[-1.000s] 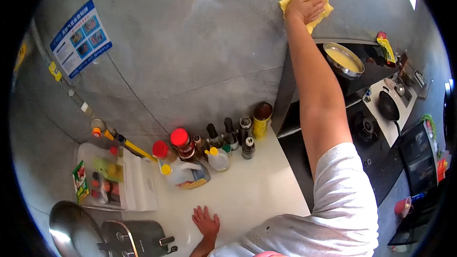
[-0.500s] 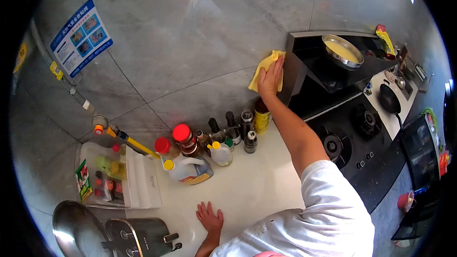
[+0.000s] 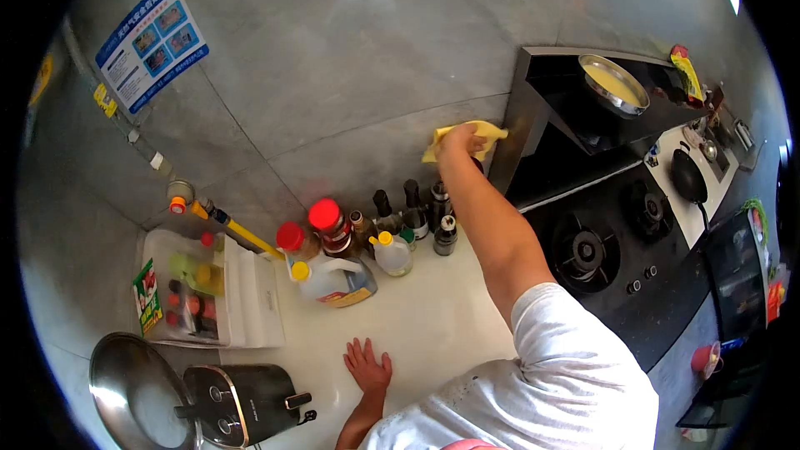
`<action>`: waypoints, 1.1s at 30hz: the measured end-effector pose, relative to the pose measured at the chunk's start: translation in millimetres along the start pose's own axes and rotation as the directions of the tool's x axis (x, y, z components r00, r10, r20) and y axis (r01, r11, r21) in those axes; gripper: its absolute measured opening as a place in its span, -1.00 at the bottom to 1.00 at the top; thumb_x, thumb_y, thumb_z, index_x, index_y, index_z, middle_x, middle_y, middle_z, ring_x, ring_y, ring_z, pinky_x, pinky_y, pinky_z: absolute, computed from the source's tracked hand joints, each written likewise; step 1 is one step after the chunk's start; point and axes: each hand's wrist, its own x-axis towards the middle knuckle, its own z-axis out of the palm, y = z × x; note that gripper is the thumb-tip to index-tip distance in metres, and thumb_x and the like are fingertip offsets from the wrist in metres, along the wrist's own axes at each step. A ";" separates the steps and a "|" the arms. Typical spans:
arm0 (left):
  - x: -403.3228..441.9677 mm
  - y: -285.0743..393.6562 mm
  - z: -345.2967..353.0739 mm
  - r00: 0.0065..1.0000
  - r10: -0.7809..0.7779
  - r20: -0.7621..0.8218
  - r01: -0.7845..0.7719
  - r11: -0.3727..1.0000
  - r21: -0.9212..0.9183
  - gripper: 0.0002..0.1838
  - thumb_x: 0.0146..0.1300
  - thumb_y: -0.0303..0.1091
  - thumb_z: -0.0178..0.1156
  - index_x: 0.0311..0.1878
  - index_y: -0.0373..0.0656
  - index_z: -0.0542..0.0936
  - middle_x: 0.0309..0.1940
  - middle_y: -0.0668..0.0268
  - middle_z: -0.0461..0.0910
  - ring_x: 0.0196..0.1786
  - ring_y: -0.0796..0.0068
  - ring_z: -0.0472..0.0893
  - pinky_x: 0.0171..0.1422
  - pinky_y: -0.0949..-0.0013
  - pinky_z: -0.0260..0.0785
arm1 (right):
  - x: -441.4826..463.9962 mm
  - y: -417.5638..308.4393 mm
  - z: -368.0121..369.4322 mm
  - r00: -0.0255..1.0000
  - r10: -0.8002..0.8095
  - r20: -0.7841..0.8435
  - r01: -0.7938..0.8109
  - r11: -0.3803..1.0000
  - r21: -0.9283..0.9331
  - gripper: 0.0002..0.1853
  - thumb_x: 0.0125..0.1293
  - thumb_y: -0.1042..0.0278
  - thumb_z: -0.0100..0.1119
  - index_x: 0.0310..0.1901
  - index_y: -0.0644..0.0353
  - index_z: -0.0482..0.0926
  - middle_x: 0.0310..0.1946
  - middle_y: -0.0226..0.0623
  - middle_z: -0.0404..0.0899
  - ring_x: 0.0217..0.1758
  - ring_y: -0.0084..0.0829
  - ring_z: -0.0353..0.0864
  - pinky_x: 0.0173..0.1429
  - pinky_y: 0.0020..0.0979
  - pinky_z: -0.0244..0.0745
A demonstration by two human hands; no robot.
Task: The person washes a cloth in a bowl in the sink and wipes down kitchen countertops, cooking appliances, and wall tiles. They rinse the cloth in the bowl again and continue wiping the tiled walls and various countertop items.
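The right hand [image 3: 461, 142] has its fingers curled over a yellow cloth [image 3: 490, 129] against the grey wall [image 3: 392, 75], just left of the range hood [image 3: 560, 104]; the left hand [image 3: 368, 367], well apart from it, lies flat with fingers spread on the white counter [image 3: 433, 308], farther left of the hood and nearer the body. The right forearm crosses close by the dark bottles [image 3: 412, 215] left of the hood, so a low elbow or a trailing cloth edge could tip one. A bump against the hood could also slop the yellowish contents of the metal bowl [image 3: 615, 87] resting on top of it. The cloth looks thin and soft, rumpled under the palm, with loose, uneven edges; whether it is damp, I cannot tell.
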 end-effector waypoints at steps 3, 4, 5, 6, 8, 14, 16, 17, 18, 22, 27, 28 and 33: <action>-3.7 1.9 -0.8 0.999 0.030 -0.034 -0.030 1.000 0.003 -0.37 0.12 -0.09 0.18 0.26 -0.13 0.39 0.35 0.04 0.21 0.45 -0.04 0.08 0.48 -0.14 -0.16 | -40.7 24.9 19.8 0.957 0.241 0.163 -0.216 0.964 -0.156 -0.25 0.44 -0.10 -0.49 0.46 0.32 -0.25 0.51 -0.04 -0.33 0.57 -0.12 -0.24 0.57 -0.18 -0.23; -2.0 0.7 -0.9 0.998 0.033 -0.054 -0.033 0.999 -0.006 -0.38 0.11 -0.08 0.19 0.25 -0.10 0.41 0.35 0.06 0.21 0.46 -0.02 0.08 0.49 -0.12 -0.15 | -32.1 53.3 48.0 0.944 0.296 0.145 -0.238 0.916 -0.323 -0.23 0.44 -0.13 -0.49 0.46 0.31 -0.26 0.52 -0.06 -0.33 0.56 -0.13 -0.21 0.57 -0.19 -0.21; -1.0 -0.6 -0.5 0.998 0.044 -0.050 -0.044 0.999 0.001 -0.38 0.11 -0.08 0.19 0.25 -0.10 0.41 0.35 0.06 0.21 0.46 -0.02 0.08 0.49 -0.12 -0.15 | -41.5 55.6 50.2 0.944 0.301 0.138 -0.247 0.917 -0.314 -0.23 0.44 -0.13 -0.49 0.46 0.31 -0.26 0.52 -0.06 -0.33 0.56 -0.13 -0.21 0.57 -0.19 -0.21; -1.7 -0.2 0.5 0.999 0.029 -0.045 -0.030 0.999 -0.022 -0.38 0.11 -0.07 0.19 0.25 -0.10 0.42 0.35 0.06 0.21 0.45 -0.02 0.08 0.49 -0.11 -0.15 | -54.0 53.2 47.6 0.960 0.268 0.086 -0.240 0.939 -0.244 -0.22 0.42 -0.16 -0.42 0.46 0.27 -0.18 0.48 -0.06 -0.15 0.49 -0.13 -0.02 0.51 -0.19 -0.05; -5.7 -0.4 -0.2 0.999 0.014 -0.036 -0.016 0.999 -0.038 -0.38 0.11 -0.07 0.18 0.25 -0.10 0.42 0.35 0.06 0.21 0.45 -0.02 0.09 0.48 -0.11 -0.14 | -70.9 36.9 34.3 0.969 0.244 0.030 -0.236 0.956 -0.174 -0.22 0.40 -0.19 -0.35 0.46 0.23 -0.11 0.44 -0.07 0.04 0.42 -0.13 0.17 0.45 -0.18 0.11; -4.7 -2.3 2.7 0.999 -0.021 -0.042 0.019 0.999 -0.042 -0.37 0.10 -0.06 0.18 0.25 -0.10 0.42 0.36 0.07 0.21 0.45 0.00 0.09 0.50 -0.10 -0.16 | -38.2 -42.9 -11.1 0.905 -0.411 0.113 0.426 0.886 -0.185 -0.28 0.47 0.03 -0.37 0.45 0.38 -0.25 0.49 0.10 -0.35 0.55 0.03 -0.23 0.57 -0.12 -0.24; -1.0 1.4 -0.4 0.999 -0.038 0.022 0.039 0.999 -0.005 -0.37 0.11 -0.03 0.15 0.25 -0.09 0.42 0.36 0.08 0.21 0.46 0.01 0.08 0.51 -0.09 -0.17 | -35.6 -43.7 1.5 0.873 -0.471 0.129 0.488 0.855 -0.176 -0.29 0.47 0.05 -0.37 0.44 0.40 -0.24 0.48 0.14 -0.37 0.55 0.06 -0.28 0.57 -0.13 -0.28; -2.9 5.3 -1.6 0.999 -0.041 0.028 0.042 0.999 -0.012 -0.37 0.11 -0.03 0.15 0.25 -0.09 0.42 0.36 0.08 0.21 0.46 0.01 0.08 0.51 -0.09 -0.17 | -31.8 -41.2 2.6 0.847 -0.517 0.127 0.532 0.829 -0.172 -0.30 0.47 0.08 -0.36 0.43 0.42 -0.22 0.48 0.17 -0.39 0.55 0.08 -0.33 0.58 -0.14 -0.32; -2.6 6.0 -4.5 0.997 -0.052 0.053 0.052 0.999 0.003 -0.37 0.12 -0.02 0.14 0.25 -0.09 0.42 0.36 0.08 0.21 0.46 0.02 0.08 0.51 -0.09 -0.17 | -46.8 -27.3 3.8 0.737 -0.642 0.213 0.676 0.695 -0.245 -0.29 0.46 0.09 -0.34 0.43 0.45 -0.21 0.47 0.20 -0.38 0.55 0.09 -0.36 0.58 -0.12 -0.34; -1.7 1.1 -0.5 1.000 -0.012 0.005 0.012 1.000 0.012 -0.37 0.12 -0.03 0.15 0.26 -0.08 0.42 0.36 0.09 0.21 0.46 0.02 0.07 0.51 -0.08 -0.18 | -119.0 23.8 -16.8 0.307 -0.755 0.580 0.937 0.134 -0.323 -0.27 0.34 0.28 -0.06 0.38 0.54 -0.11 0.43 0.33 -0.25 0.53 0.20 -0.37 0.56 -0.03 -0.39; -3.5 -5.7 3.2 0.999 -0.022 -0.024 0.021 0.999 -0.031 -0.39 0.11 -0.06 0.17 0.25 -0.08 0.43 0.35 0.08 0.23 0.46 0.02 0.09 0.51 -0.09 -0.17 | -51.3 15.2 -12.4 0.146 -0.834 0.532 0.966 0.236 0.104 -0.36 0.38 0.28 -0.16 0.42 0.34 -0.03 0.49 0.06 -0.20 0.56 0.00 -0.25 0.56 -0.05 -0.35; -4.7 -5.9 4.6 0.999 -0.004 -0.042 0.002 0.999 -0.036 -0.39 0.11 -0.06 0.17 0.24 -0.08 0.43 0.34 0.08 0.24 0.46 0.01 0.09 0.51 -0.09 -0.17 | -40.0 6.5 -7.4 0.126 -0.825 0.552 0.964 0.232 0.128 -0.36 0.38 0.28 -0.16 0.42 0.34 -0.03 0.49 0.06 -0.20 0.56 0.00 -0.25 0.56 -0.05 -0.35; -2.0 -3.3 -2.1 0.999 -0.034 -0.033 0.032 0.999 -0.040 -0.37 0.11 -0.07 0.18 0.25 -0.11 0.42 0.34 0.04 0.24 0.44 -0.02 0.11 0.48 -0.14 -0.15 | -2.8 -29.9 5.3 0.455 -0.890 -0.022 0.877 0.452 -0.166 -0.42 0.42 0.18 -0.23 0.37 0.37 0.09 0.43 0.20 -0.09 0.52 0.08 -0.14 0.53 0.04 -0.28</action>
